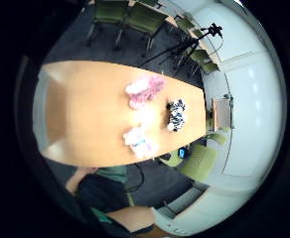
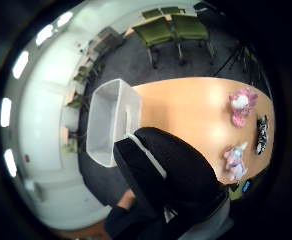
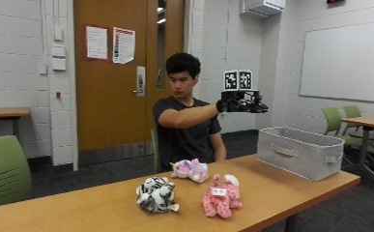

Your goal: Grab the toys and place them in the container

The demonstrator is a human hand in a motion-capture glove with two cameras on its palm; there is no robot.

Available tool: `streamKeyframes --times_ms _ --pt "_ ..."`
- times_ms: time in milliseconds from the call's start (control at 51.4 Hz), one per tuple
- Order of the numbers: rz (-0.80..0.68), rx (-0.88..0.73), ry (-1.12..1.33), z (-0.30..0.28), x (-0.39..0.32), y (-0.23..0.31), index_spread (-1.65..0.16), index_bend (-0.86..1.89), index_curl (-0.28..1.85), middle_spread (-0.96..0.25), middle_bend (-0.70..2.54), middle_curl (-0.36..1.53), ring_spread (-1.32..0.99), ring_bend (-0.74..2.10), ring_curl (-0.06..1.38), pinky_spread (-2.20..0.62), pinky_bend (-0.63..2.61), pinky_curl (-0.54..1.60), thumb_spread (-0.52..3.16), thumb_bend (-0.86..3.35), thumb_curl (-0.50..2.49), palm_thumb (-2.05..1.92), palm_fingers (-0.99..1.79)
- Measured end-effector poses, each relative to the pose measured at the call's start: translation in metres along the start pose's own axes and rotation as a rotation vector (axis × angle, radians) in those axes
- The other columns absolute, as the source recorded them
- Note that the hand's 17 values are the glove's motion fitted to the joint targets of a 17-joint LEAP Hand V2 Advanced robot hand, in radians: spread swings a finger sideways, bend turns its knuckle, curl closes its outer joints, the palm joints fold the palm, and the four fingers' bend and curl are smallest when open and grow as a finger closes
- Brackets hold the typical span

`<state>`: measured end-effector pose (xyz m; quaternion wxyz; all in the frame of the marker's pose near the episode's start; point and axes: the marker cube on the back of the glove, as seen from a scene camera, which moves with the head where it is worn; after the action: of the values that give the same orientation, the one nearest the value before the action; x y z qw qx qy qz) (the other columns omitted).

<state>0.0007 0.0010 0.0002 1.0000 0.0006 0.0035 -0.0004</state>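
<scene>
We cannot make out the gloved right hand's [image 3: 241, 104] fingers; the table's [image 3: 96, 212] left end runs out of frame.

Three plush toys lie on the surface [image 3: 96, 208]: one black-and-white toy [image 3: 155, 194], one pink toy [image 3: 220, 195], one pastel toy [image 3: 191, 170]. One grey container [image 3: 299, 152] stands there.

Three toys sit on the table [image 3: 103, 205] in front of me: zebra toy [image 3: 155, 194] and bunny toy [image 3: 221, 197] near the far edge, unicorn toy [image 3: 190, 169] near my edge, between those two. Container [image 3: 299, 151] stands at the table's end, apart from them. My right hand [image 3: 241, 103] hangs above, between toys and container.
</scene>
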Motion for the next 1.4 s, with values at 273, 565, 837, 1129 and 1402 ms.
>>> streamKeyframes --times_ms 273,565,837,1129,1402 --pt "-0.002 0.011 0.026 0.007 0.036 0.007 -0.24 0.18 0.14 -0.11 0.20 0.14 -0.26 0.22 0.09 -0.10 0.51 0.20 0.95 -0.08 0.03 -0.12 0.12" --pt "0.072 0.003 0.096 0.053 0.150 0.055 -0.28 0.18 0.23 -0.13 0.22 0.23 -0.30 0.20 0.14 -0.10 0.47 0.25 1.02 -0.10 0.06 -0.15 0.05" --pt "0.094 -0.104 0.046 0.169 0.203 0.110 -0.28 0.16 0.27 -0.12 0.18 0.27 -0.28 0.18 0.18 -0.08 0.52 0.29 0.95 -0.12 0.07 -0.17 -0.07" --pt "0.125 -0.253 -0.085 0.245 0.199 0.143 -0.27 0.14 0.27 -0.09 0.17 0.29 -0.22 0.13 0.18 -0.05 0.55 0.32 0.89 -0.09 0.10 -0.12 -0.20" --pt "0.131 -0.196 -0.269 0.236 0.198 0.148 -0.31 0.74 0.46 -0.09 0.18 0.28 -0.24 0.17 0.13 -0.03 0.48 0.30 1.24 0.16 0.21 0.28 0.25"
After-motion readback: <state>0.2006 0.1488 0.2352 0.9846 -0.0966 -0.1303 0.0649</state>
